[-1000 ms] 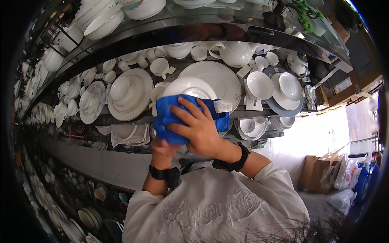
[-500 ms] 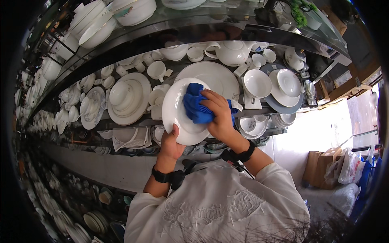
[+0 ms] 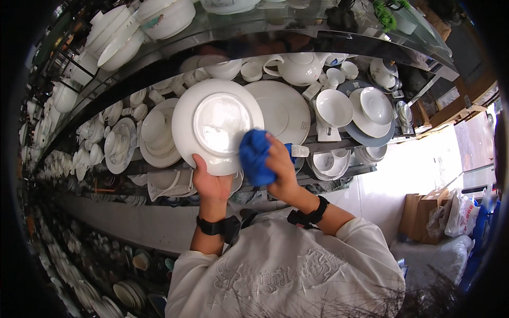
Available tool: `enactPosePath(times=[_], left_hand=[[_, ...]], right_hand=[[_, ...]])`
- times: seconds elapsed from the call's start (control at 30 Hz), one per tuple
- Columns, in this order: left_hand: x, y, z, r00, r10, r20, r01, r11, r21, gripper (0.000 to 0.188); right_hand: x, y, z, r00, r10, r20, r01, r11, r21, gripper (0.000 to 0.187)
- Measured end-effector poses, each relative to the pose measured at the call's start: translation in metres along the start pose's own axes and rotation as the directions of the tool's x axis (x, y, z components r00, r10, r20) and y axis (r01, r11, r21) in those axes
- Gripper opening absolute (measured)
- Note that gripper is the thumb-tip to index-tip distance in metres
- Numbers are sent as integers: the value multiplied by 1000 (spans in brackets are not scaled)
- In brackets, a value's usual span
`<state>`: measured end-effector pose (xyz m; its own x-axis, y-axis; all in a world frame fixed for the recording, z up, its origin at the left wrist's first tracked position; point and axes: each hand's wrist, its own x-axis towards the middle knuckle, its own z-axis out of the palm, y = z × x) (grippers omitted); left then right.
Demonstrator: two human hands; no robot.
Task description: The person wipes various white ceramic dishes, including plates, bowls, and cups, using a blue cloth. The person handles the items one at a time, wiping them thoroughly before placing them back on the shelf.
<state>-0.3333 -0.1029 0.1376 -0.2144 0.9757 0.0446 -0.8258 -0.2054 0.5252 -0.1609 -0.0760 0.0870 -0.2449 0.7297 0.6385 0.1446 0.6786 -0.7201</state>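
Note:
A round white plate (image 3: 185, 114) is held up before the shelf, its underside with the raised foot ring facing me. My left hand (image 3: 213, 185) grips its lower edge, thumb on the near face and the other fingers mostly hidden behind. In my right hand (image 3: 281, 167) a blue cloth (image 3: 256, 158) is bunched up, its edge meeting the plate's lower right rim; cloth and fingers are a little blurred. Behind the plate, a larger white platter (image 3: 286, 114) stands on the shelf, partly covered by it.
White cups, bowls and a teapot (image 3: 301, 68) crowd the shelf. A large cup (image 3: 334, 107) and a stack of plates with a grey-blue one (image 3: 379, 135) sit to the right. The upper glass shelf (image 3: 318, 40) juts out above. Cardboard boxes (image 3: 421, 214) stand on the floor at right.
The plate has been turned from its front to its underside and moved up and left. My right hand and the cloth have shifted from its middle down to its lower right rim.

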Motion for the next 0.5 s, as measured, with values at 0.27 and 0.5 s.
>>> enactPosePath(times=[0.27,0.5], left_hand=[[-23,2,-6,851,-262,455,-226,598,769,56],[-4,10,15,631,-453,630,-689,45,723,66]], right_hand=[[64,-11,-21,527,844,97,-463,189,866,42],[53,-6,-50,701,666,254,-404,77,911,65]])
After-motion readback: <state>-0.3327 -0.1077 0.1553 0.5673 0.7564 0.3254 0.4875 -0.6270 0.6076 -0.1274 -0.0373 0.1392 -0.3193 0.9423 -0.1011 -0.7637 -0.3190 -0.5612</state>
